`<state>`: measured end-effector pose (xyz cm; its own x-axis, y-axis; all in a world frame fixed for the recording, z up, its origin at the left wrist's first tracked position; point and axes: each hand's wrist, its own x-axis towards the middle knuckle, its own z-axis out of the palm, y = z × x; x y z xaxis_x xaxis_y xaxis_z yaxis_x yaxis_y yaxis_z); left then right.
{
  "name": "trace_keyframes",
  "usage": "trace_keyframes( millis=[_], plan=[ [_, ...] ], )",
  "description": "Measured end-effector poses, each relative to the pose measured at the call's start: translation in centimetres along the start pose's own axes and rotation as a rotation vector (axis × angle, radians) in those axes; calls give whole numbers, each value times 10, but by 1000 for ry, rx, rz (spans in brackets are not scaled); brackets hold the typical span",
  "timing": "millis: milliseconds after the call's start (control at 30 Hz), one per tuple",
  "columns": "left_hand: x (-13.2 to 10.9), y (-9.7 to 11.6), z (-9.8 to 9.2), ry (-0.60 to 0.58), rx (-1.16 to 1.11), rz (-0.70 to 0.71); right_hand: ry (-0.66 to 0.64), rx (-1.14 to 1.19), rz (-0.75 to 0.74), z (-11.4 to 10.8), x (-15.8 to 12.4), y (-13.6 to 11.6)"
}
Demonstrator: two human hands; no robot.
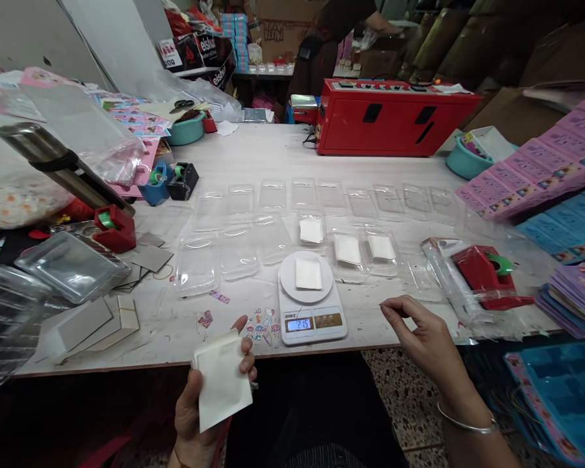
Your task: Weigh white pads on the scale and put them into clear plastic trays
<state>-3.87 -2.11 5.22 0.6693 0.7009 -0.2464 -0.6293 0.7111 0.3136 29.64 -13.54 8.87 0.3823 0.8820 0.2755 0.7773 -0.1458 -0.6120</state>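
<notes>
My left hand is closed round a stack of white paper sheets, held below the table's front edge. My right hand hovers over the table edge to the right of a small white scale; its fingers are curled and pinched together, and I cannot make out anything in them. A small white stack lies on the scale's round pan, and the display is lit. Behind the scale lie two rows of clear plastic trays; three of them hold white stacks.
A red machine stands at the back of the table. A red tape dispenser lies to the right, another to the left. Pink and blue printed cards are piled at right. Clear bags and cardboard pieces crowd the left. Another person stands beyond the table.
</notes>
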Motion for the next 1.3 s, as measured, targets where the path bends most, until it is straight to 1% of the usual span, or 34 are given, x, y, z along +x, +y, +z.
trace_keyframes(
  millis=[100,233,367,533,633,767,900,967,1100,1300],
  plan=[
    [9,-7,3,-54,-5,-52,-21,-27,-66,11,13,-5],
    [27,-15,14,-107,-4,-124,-30,-107,-180,33,38,-17],
    [45,-21,22,-148,-25,-174,-122,-177,-302,57,69,-25],
    [68,-32,25,-193,-66,-276,-226,-271,-320,77,110,-19],
    [85,-42,29,-202,-100,-340,-253,-297,-317,86,126,-15],
    [106,-51,33,-163,-129,-345,-248,-272,-325,99,135,-10],
    [119,-55,32,-92,-153,-348,-261,-290,-305,111,139,-6],
    [123,-55,32,-63,-162,-359,-273,-305,-301,114,140,-4],
    [126,-56,30,-43,-176,-356,-279,-303,-302,115,141,-2],
    [126,-57,28,-35,-160,-361,-275,-329,-364,117,140,-1]
  ],
)
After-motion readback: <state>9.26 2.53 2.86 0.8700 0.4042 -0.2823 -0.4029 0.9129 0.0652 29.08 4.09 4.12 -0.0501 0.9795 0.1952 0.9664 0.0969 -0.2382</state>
